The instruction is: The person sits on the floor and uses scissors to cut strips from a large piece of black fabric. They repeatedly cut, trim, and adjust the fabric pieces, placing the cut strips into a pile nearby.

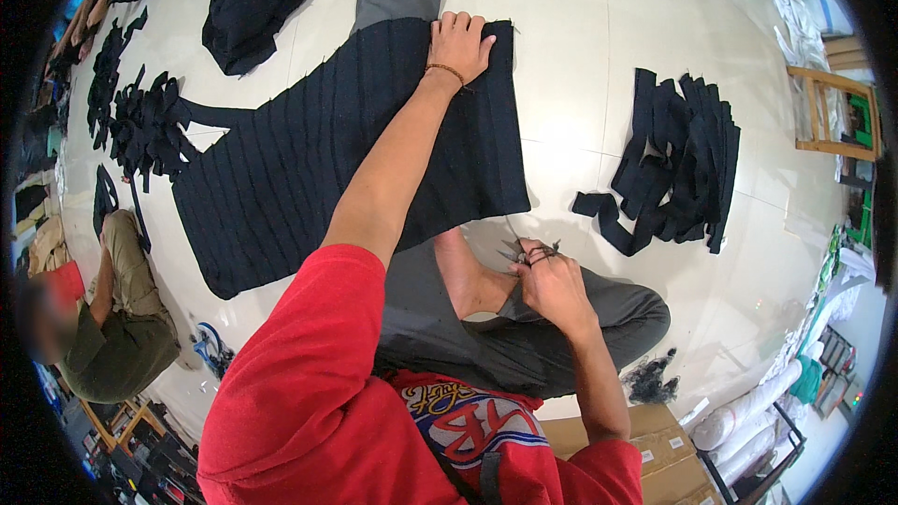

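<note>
A wide black cloth (299, 150) with rows of parallel seams or strips lies over the floor and my outstretched leg. My left hand (461, 45) rests on its far edge towards the right, fingers laid over the fabric. Below the cloth's near right corner, my right hand (558, 288) is closed round a small pair of scissors (513, 257), dark-handled, with the blades pointing left. Dark threads hang about the fingers of that hand. A thin thread (511, 223) trails from the cloth's corner towards the scissors.
Black strips lie in a pile (687, 159) on the right and in a tangled heap (150, 131) on the left. Another black cloth (253, 9) lies far left. A seated person (122, 309) is at the left. Cardboard boxes (669, 454) stand by my right side; a wooden frame (832, 112) stands far right.
</note>
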The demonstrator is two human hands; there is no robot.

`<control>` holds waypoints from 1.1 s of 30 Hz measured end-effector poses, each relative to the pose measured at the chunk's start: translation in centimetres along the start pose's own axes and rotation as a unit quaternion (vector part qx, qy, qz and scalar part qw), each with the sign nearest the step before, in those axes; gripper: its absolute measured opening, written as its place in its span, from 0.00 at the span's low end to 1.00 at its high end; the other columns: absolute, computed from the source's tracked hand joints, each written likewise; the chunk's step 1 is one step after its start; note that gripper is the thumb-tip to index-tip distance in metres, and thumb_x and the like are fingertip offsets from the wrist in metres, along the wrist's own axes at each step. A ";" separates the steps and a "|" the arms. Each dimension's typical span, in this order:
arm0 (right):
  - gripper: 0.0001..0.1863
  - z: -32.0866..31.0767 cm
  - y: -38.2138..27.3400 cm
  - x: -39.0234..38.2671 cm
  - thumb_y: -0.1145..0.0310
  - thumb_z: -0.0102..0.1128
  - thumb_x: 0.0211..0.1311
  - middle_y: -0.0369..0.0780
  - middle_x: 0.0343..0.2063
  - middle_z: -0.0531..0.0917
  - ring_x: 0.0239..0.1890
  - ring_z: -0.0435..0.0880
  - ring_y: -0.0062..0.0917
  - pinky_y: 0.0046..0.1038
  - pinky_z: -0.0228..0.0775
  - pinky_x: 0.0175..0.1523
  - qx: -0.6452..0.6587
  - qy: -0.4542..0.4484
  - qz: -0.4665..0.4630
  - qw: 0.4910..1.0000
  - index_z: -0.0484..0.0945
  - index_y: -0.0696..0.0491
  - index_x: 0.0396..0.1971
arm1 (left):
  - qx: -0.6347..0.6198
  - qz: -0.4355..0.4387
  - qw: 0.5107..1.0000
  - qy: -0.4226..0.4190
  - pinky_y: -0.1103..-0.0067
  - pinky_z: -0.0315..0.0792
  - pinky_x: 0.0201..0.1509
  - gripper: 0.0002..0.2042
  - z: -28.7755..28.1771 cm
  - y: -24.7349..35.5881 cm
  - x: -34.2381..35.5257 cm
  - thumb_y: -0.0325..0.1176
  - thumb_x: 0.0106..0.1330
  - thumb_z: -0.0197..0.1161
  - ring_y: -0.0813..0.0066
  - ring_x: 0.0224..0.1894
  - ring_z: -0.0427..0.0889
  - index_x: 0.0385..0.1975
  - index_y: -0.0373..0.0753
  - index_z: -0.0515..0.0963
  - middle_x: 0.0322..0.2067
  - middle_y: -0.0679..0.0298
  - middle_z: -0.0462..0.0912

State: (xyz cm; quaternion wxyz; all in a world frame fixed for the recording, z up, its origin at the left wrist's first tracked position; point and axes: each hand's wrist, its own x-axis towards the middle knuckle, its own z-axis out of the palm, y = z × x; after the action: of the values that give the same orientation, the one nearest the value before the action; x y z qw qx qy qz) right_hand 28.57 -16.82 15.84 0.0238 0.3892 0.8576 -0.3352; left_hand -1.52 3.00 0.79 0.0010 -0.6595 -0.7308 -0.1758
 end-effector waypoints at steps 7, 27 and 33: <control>0.19 -0.3 -0.4 1.0 0.66 0.60 0.64 0.50 0.27 0.84 0.27 0.85 0.44 0.41 0.77 0.34 -0.060 -0.014 0.037 0.997 0.72 0.60 0.51 | 0.002 -0.006 1.000 -0.010 0.60 0.64 0.58 0.18 -0.2 0.2 -0.1 0.46 0.70 0.57 0.58 0.53 0.70 0.49 0.39 0.77 0.47 0.55 0.77; 0.06 1.8 0.5 1.5 0.79 0.60 0.56 0.46 0.25 0.81 0.28 0.82 0.40 0.35 0.73 0.36 0.133 0.152 0.023 0.979 0.77 0.57 0.34 | -0.035 -0.005 0.999 -0.012 0.63 0.66 0.56 0.14 0.2 -0.4 1.3 0.43 0.69 0.58 0.60 0.48 0.77 0.42 0.39 0.80 0.41 0.57 0.82; 0.04 1.2 0.1 -0.2 0.73 0.57 0.60 0.46 0.25 0.78 0.28 0.78 0.42 0.37 0.69 0.37 0.139 0.157 -0.067 0.976 0.76 0.58 0.30 | -0.087 -0.036 0.996 -0.006 0.64 0.77 0.47 0.13 0.3 -0.2 1.9 0.42 0.66 0.59 0.54 0.40 0.84 0.38 0.38 0.80 0.37 0.55 0.83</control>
State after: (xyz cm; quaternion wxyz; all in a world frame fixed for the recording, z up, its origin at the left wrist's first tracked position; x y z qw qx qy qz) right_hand 28.48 -17.62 14.92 -0.1875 0.3782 0.8199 -0.3868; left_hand -1.92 4.94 0.93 -0.0671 -0.6312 -0.7362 -0.2346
